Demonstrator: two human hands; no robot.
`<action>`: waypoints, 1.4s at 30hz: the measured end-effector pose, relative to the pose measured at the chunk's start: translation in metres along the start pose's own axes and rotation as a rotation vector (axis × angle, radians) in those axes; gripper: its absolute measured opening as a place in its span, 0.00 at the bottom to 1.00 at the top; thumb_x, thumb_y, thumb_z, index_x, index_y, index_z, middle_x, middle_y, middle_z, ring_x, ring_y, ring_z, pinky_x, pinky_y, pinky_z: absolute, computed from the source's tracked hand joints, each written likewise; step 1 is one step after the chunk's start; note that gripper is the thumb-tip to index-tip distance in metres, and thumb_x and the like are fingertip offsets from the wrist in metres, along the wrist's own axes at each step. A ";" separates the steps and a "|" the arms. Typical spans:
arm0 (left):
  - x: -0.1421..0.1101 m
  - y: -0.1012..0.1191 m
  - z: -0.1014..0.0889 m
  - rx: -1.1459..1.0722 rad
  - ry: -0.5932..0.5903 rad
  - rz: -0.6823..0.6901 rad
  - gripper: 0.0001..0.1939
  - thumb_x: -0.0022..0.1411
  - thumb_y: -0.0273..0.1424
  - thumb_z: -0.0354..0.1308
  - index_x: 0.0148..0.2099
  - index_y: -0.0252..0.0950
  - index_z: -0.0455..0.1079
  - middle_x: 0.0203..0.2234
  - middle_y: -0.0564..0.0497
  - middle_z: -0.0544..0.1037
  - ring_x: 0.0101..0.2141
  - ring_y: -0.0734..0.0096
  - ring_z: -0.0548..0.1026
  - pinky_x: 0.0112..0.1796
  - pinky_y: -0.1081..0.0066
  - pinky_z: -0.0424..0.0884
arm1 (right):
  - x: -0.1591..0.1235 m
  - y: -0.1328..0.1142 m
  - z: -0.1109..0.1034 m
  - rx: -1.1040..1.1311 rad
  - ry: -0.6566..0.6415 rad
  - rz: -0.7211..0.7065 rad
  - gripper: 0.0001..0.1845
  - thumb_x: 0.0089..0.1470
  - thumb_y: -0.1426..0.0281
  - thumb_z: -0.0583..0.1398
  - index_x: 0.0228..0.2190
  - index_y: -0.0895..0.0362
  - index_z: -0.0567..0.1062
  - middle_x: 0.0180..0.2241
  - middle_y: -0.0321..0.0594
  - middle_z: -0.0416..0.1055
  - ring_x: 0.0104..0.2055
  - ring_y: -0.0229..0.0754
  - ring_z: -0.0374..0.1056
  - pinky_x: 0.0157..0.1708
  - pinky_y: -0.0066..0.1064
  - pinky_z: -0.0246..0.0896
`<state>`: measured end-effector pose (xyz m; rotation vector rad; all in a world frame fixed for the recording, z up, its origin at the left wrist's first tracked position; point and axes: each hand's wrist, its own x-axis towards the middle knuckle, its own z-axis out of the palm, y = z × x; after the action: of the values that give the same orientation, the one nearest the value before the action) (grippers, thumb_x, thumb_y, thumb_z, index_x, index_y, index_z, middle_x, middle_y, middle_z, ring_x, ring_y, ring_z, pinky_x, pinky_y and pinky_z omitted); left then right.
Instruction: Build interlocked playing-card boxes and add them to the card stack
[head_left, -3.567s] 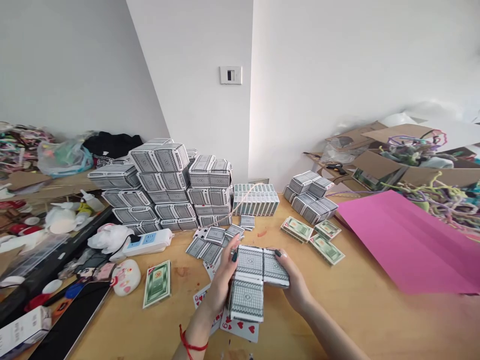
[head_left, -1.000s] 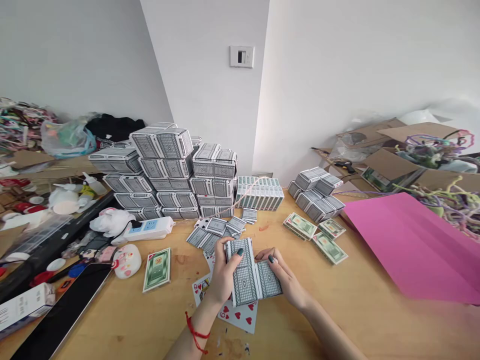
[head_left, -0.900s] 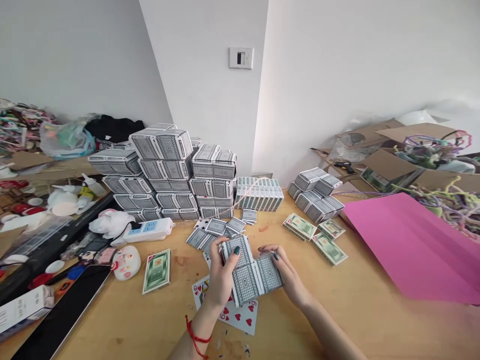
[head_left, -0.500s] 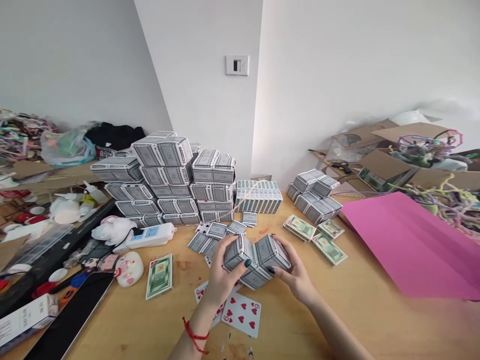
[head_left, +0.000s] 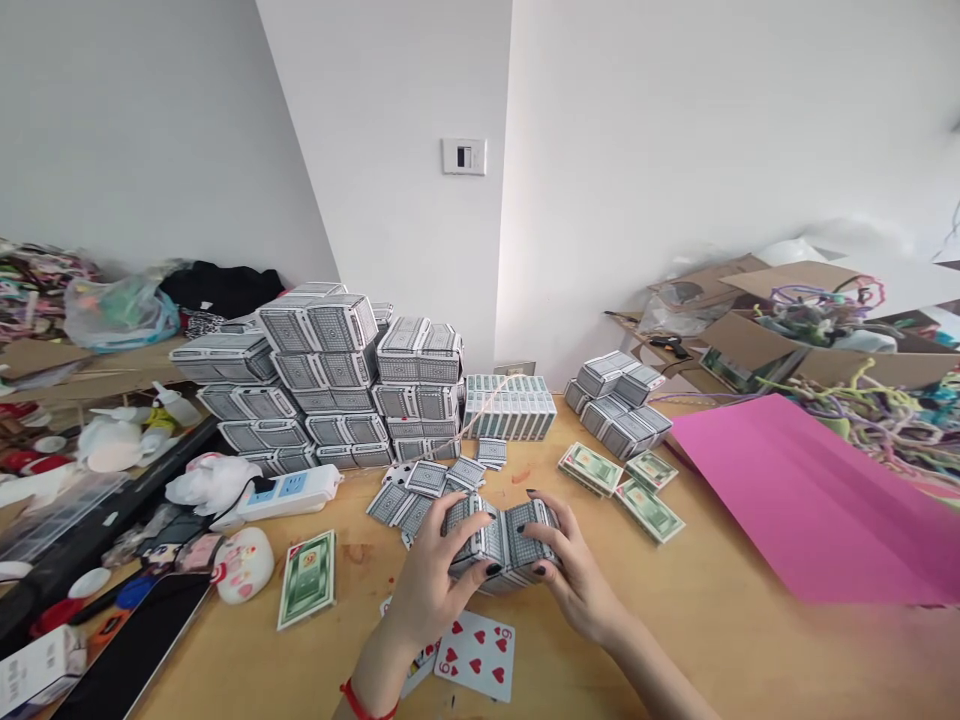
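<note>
Both my hands grip a block made of grey-backed playing cards point(head_left: 501, 540) just above the wooden table point(head_left: 675, 620). My left hand point(head_left: 435, 575) wraps its left end, thumb on the near side. My right hand point(head_left: 571, 570) clasps its right end. A six of hearts point(head_left: 477, 655) lies face up under my wrists. Loose grey-backed cards point(head_left: 424, 488) are scattered just beyond the block.
A tall pile of card blocks point(head_left: 330, 375) stands at the back left, a smaller pile point(head_left: 619, 398) at the back right, a row of decks point(head_left: 510, 405) between. Green boxed decks point(head_left: 307, 578) point(head_left: 622, 482), a power strip point(head_left: 281, 492), pink paper point(head_left: 810, 495) and cardboard boxes point(head_left: 757, 335) surround.
The flat strip of joined cards has been folded up into a compact block between my hands. The block has come down closer to the table.
</note>
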<state>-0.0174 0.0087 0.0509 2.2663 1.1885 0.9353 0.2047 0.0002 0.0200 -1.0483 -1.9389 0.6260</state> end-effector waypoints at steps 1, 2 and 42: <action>0.001 0.000 -0.001 0.020 -0.005 0.021 0.16 0.60 0.35 0.51 0.51 0.44 0.60 0.55 0.44 0.56 0.54 0.57 0.58 0.50 0.59 0.60 | 0.000 -0.002 0.000 -0.020 -0.009 -0.006 0.21 0.58 0.54 0.44 0.45 0.50 0.65 0.56 0.46 0.45 0.57 0.54 0.47 0.52 0.45 0.52; 0.001 -0.001 -0.001 0.034 0.000 0.044 0.15 0.60 0.35 0.50 0.50 0.43 0.60 0.55 0.44 0.56 0.55 0.56 0.57 0.51 0.58 0.59 | 0.000 -0.004 0.000 -0.038 -0.018 -0.011 0.21 0.58 0.54 0.43 0.45 0.50 0.65 0.57 0.46 0.45 0.57 0.54 0.47 0.52 0.45 0.52; 0.007 0.012 -0.002 -0.353 0.084 -0.095 0.15 0.50 0.33 0.61 0.40 0.39 0.63 0.45 0.45 0.66 0.48 0.58 0.64 0.48 0.60 0.60 | 0.005 -0.005 0.000 0.225 0.021 0.097 0.30 0.48 0.59 0.60 0.50 0.53 0.57 0.49 0.47 0.58 0.51 0.51 0.57 0.51 0.39 0.53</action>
<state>-0.0092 0.0076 0.0623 1.8936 1.0587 1.1139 0.2006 0.0012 0.0258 -1.0058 -1.7605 0.8620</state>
